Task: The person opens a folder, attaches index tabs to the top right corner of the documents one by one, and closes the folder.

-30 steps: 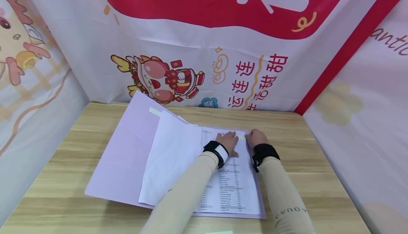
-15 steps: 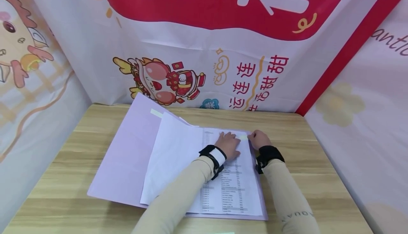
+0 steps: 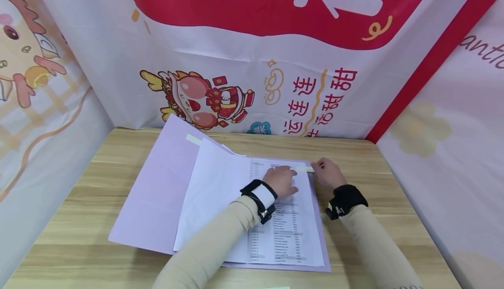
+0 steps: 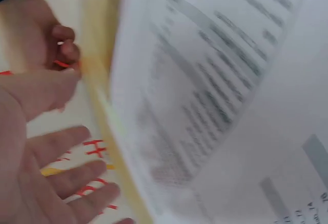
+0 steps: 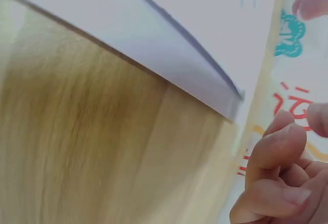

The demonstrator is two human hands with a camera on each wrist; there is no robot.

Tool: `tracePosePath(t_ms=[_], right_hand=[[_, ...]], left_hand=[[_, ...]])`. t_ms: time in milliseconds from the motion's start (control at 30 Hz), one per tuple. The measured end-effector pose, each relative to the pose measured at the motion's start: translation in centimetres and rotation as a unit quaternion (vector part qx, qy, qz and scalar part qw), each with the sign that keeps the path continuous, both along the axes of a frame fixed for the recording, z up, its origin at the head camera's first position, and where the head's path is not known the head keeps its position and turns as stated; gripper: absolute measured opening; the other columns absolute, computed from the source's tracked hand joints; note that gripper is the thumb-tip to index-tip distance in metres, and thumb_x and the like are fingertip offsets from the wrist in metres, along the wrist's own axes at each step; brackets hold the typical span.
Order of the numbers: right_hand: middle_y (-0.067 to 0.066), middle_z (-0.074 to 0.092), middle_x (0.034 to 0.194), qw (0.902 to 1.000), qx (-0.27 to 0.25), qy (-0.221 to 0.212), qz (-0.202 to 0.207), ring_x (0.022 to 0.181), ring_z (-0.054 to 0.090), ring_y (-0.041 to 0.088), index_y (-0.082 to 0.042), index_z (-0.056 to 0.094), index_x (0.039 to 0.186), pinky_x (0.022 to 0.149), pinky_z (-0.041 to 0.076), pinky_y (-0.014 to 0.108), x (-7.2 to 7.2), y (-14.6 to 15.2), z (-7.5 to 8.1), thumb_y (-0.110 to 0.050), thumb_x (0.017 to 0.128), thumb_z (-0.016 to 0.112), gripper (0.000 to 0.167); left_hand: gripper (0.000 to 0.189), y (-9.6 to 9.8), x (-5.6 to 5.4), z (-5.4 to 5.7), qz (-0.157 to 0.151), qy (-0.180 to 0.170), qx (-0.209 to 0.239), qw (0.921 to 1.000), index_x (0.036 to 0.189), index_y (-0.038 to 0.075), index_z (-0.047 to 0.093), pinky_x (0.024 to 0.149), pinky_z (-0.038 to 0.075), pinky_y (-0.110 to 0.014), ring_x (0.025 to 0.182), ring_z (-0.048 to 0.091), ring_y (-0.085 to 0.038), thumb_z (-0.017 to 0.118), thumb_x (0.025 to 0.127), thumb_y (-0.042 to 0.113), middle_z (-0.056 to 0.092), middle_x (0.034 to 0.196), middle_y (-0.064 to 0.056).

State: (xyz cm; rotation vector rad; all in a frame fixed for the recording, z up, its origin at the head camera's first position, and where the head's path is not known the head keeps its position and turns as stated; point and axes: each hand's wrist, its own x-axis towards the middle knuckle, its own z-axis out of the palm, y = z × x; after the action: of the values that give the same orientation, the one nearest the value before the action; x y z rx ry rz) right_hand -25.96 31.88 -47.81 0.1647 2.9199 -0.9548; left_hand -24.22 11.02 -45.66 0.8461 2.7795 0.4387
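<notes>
A lilac folder lies spread on the table, its left cover raised at an angle. Inside are a white sheet and a page printed with a table of rows. My left hand rests on the upper part of the printed page, fingers extended. At the upper right corner, my right hand pinches the end of a pale strip, which reaches past the page's edge. In the right wrist view the fingers are curled, and the strip is hardly visible there.
Another pale strip is on the raised left cover. The wooden table meets printed cloth hangings at the back and sides. A small pale green edge shows at the bottom of the head view.
My right hand has moved slightly right, away from the page's edge, and more of the pale strip shows beside it. My left hand has shifted slightly downward on the page.
</notes>
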Motion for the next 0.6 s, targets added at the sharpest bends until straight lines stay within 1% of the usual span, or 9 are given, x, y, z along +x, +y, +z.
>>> tracePosePath(t_ms=[133, 200, 267, 333, 433, 533, 600], right_hand=[[0.008, 0.058, 0.075, 0.9992, -0.033, -0.013, 0.017, 0.062, 0.052, 0.019, 0.003, 0.057, 0.100, 0.056, 0.041, 0.030, 1.2, 0.1, 1.0, -0.027, 0.107, 0.047, 0.032], [0.011, 0.059, 0.076, 0.9982, -0.049, -0.028, 0.021, 0.060, 0.051, 0.018, 0.003, 0.057, 0.099, 0.054, 0.040, 0.030, 1.9, 0.0, 1.4, -0.027, 0.108, 0.046, 0.034], [0.014, 0.059, 0.078, 0.9967, -0.062, -0.046, 0.023, 0.059, 0.051, 0.019, 0.003, 0.056, 0.099, 0.053, 0.040, 0.030, 2.7, -0.1, 1.8, -0.030, 0.109, 0.045, 0.036], [0.016, 0.060, 0.080, 0.9953, -0.072, -0.060, 0.024, 0.060, 0.051, 0.019, 0.003, 0.058, 0.101, 0.053, 0.040, 0.029, 3.5, -0.1, 2.0, -0.032, 0.109, 0.045, 0.038], [0.016, 0.059, 0.081, 0.9922, -0.093, -0.079, 0.027, 0.062, 0.050, 0.020, 0.002, 0.060, 0.106, 0.053, 0.039, 0.029, 4.8, -0.2, 2.2, -0.034, 0.110, 0.045, 0.039], [0.014, 0.058, 0.077, 0.9897, -0.114, -0.077, 0.039, 0.061, 0.050, 0.020, 0.002, 0.062, 0.106, 0.053, 0.038, 0.028, 6.1, -0.2, 2.4, -0.033, 0.110, 0.046, 0.039], [0.012, 0.056, 0.074, 0.9862, -0.135, -0.079, 0.053, 0.061, 0.050, 0.021, 0.003, 0.061, 0.103, 0.052, 0.038, 0.028, 7.0, -0.1, 2.7, -0.032, 0.110, 0.045, 0.039]], left_hand=[[0.055, -0.9, 1.8, 1.9, 0.011, -0.019, 0.009, 0.9997, 0.143, 0.012, 0.059, 0.111, 0.042, -0.051, 0.139, 0.049, -0.030, 0.069, 0.096, 0.039, 0.053, 0.150, -0.013], [0.057, -1.2, 2.8, 2.7, 0.012, -0.032, 0.009, 0.9994, 0.144, 0.011, 0.057, 0.112, 0.041, -0.051, 0.140, 0.047, -0.031, 0.069, 0.096, 0.040, 0.051, 0.151, -0.014], [0.059, -1.4, 3.7, 3.2, 0.009, -0.037, 0.005, 0.9993, 0.144, 0.010, 0.057, 0.111, 0.042, -0.051, 0.139, 0.048, -0.031, 0.070, 0.096, 0.040, 0.052, 0.150, -0.015], [0.060, -1.5, 4.5, 3.4, 0.006, -0.036, -0.002, 0.9993, 0.143, 0.010, 0.058, 0.107, 0.046, -0.050, 0.135, 0.052, -0.031, 0.071, 0.095, 0.041, 0.054, 0.147, -0.014], [0.059, -1.8, 5.5, 3.4, 0.000, -0.031, -0.006, 0.9995, 0.140, 0.011, 0.061, 0.100, 0.051, -0.049, 0.128, 0.058, -0.029, 0.074, 0.092, 0.043, 0.058, 0.143, -0.013], [0.060, -2.3, 6.6, 3.2, -0.002, -0.034, -0.004, 0.9994, 0.139, 0.012, 0.062, 0.093, 0.055, -0.049, 0.125, 0.060, -0.030, 0.075, 0.090, 0.044, 0.058, 0.143, -0.013], [0.062, -2.7, 7.5, 3.1, -0.003, -0.045, -0.009, 0.9989, 0.139, 0.012, 0.062, 0.084, 0.059, -0.046, 0.116, 0.064, -0.030, 0.075, 0.089, 0.046, 0.060, 0.139, -0.015]])
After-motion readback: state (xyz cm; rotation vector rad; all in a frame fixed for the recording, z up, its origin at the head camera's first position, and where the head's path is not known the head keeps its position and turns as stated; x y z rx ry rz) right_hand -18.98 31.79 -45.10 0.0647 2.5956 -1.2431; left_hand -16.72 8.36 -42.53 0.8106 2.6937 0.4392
